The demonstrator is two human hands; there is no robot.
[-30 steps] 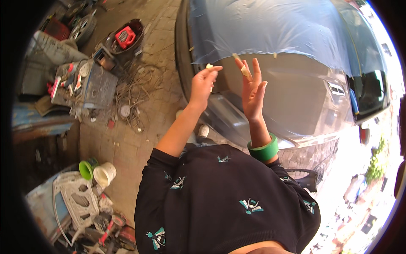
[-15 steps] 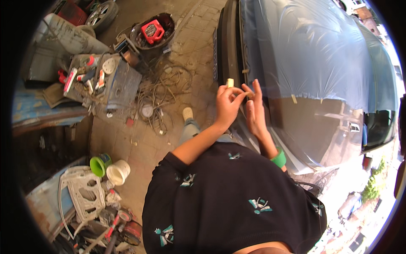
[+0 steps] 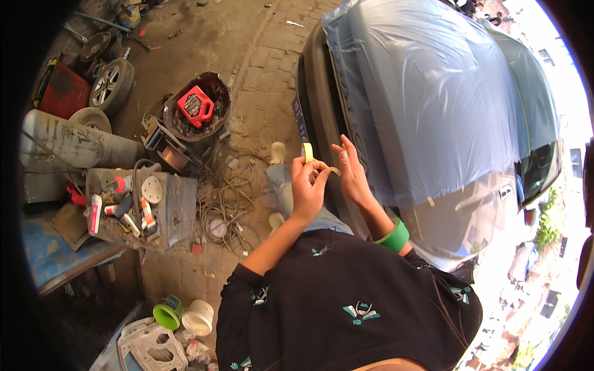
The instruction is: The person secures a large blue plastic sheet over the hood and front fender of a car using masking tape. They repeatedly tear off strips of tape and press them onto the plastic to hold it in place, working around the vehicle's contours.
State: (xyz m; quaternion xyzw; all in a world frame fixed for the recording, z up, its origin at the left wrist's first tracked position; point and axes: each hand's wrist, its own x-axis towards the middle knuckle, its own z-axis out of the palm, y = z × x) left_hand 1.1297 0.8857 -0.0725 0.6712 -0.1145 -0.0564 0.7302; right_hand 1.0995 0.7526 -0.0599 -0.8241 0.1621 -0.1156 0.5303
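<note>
Roll of pale yellow tape (image 3: pixel 308 152), small, narrow and ring-shaped, seen near the center of the frame with its pale outer band toward the camera. Set at the upper edge of the left hand (image 3: pixel 309 190), above the curled fingers. Left hand closed around the lower part of the roll, thumb and forefinger brought together at the right. Just beside these fingertips, a short curved tape strip (image 3: pixel 335 170), tan in the light, pointing toward the right hand (image 3: pixel 355 178). Right hand open, fingers extended toward the top of the frame, just right of center and apart from the roll; impossible to tell whether touching the strip. Around the right forearm, lower right of center, 1 thick green ring (image 3: pixel 394 236). Behind the right hand and across the upper right, a gray-brown car (image 3: pixel 455 222), largely draped in translucent bluish sheeting (image 3: pixel 427 93). At upper left, a red container (image 3: pixel 197 106) inside a dark tub (image 3: pixel 218 93). At lower left, 2 buckets: 1 green (image 3: pixel 167 313), 1 white (image 3: pixel 198 318).
</note>
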